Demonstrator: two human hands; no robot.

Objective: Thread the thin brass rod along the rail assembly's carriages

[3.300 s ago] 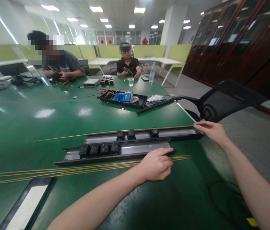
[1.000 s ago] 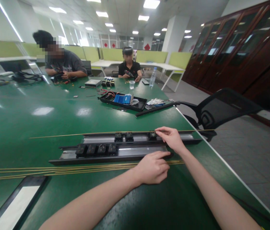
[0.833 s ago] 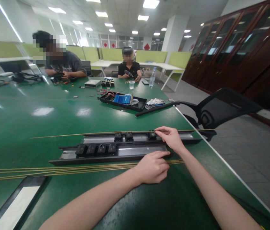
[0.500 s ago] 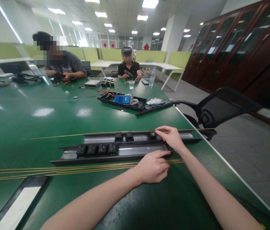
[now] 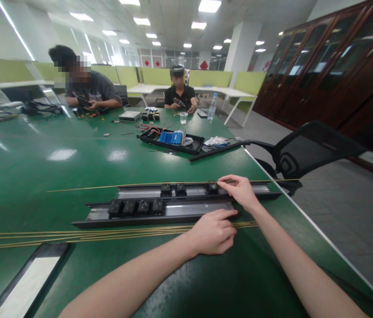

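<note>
My right hand [image 5: 238,190] is closed in a pinch on a long thin brass-coloured rod [image 5: 83,189], beside a small black block [image 5: 212,187]. The rod runs along the back of the far dark channel [image 5: 194,191], past its right end. Two more black blocks [image 5: 173,189] sit in that channel further left. In front lies the near channel [image 5: 186,207], with a row of several black blocks [image 5: 135,206] at its left. My left hand [image 5: 214,232] is closed at this channel's right end, index finger stretched along its edge, other fingers curled; the thumb is mostly hidden.
Several brass rods [image 5: 107,234] lie along the near side. A black panel with a white strip [image 5: 24,287] is at lower left. Further back are a black tray [image 5: 194,145], a chair [image 5: 318,145], a bottle [image 5: 212,106], a cup [image 5: 183,117] and two people at work.
The whole view has shifted slightly to the right. Both hands keep their places at the channels, and the rod and blocks show no clear movement.
</note>
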